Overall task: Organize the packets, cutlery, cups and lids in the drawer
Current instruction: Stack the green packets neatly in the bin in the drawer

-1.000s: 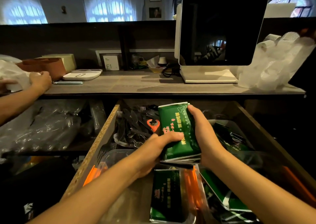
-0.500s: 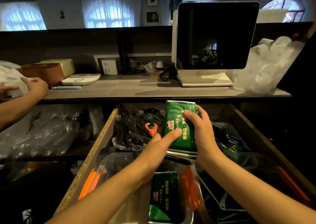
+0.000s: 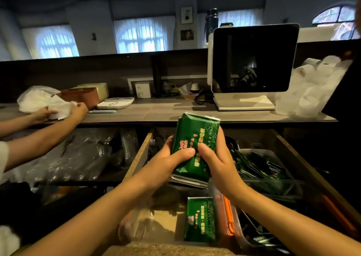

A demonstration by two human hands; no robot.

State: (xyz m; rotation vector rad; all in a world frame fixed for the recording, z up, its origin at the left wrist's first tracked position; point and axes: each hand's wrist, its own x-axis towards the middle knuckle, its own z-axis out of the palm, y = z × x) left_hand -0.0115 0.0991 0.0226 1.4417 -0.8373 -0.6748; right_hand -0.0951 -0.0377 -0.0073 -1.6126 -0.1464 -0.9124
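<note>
Our fingers point(image 3: 185, 152) curl round a stack of green packets point(image 3: 195, 144), the left hand point(image 3: 168, 160) gripping its left edge with the thumb across the face, the right hand point(image 3: 216, 162) gripping the right edge likewise. The stack stands nearly upright, long axis running from the drawer point(image 3: 136, 158) up toward the surface point(image 3: 175, 111), held above the drawer's middle. Both hands share it evenly; neither is nearer. Below the stack, toward us, a single green packet point(image 3: 200, 218) lies flat in a clear tray point(image 3: 136, 224); to the stack's right more green packets point(image 3: 259, 166) fill a clear bin. We judge the stack must go down into one of these. The packets bear pale printed characters, too blurred to read.
</note>
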